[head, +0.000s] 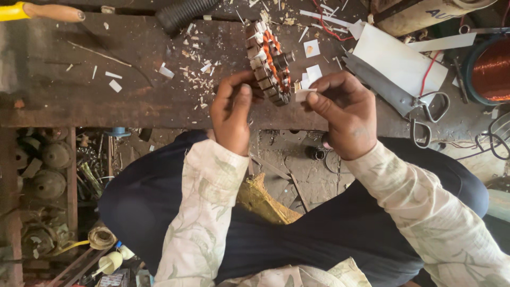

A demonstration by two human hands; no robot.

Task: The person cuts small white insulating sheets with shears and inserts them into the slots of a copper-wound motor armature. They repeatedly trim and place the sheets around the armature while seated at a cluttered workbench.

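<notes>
left hand (232,114) grips the stator (270,62) from below, over the workbench (79,90) edge. right hand (345,114) pinches a white paper slip (304,95) just right of the stator.

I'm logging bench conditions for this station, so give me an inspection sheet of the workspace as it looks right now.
Surface: dark, worn wooden bench, scratched and dusty.
Job's things: round wound stator with orange insulation, steadied by the left hand; small white paper slip pinched in the right hand at the stator's edge.
Clutter: white paper scraps and shavings; white sheet; scissors; black ribbed hose; yellow-handled tool.
Hands: both bare, close together over the bench edge.
Cables: red wire across the sheet; copper wire spool at right.
Surroundings: metal parts on the shelves at left; person seated cross-legged.
</notes>
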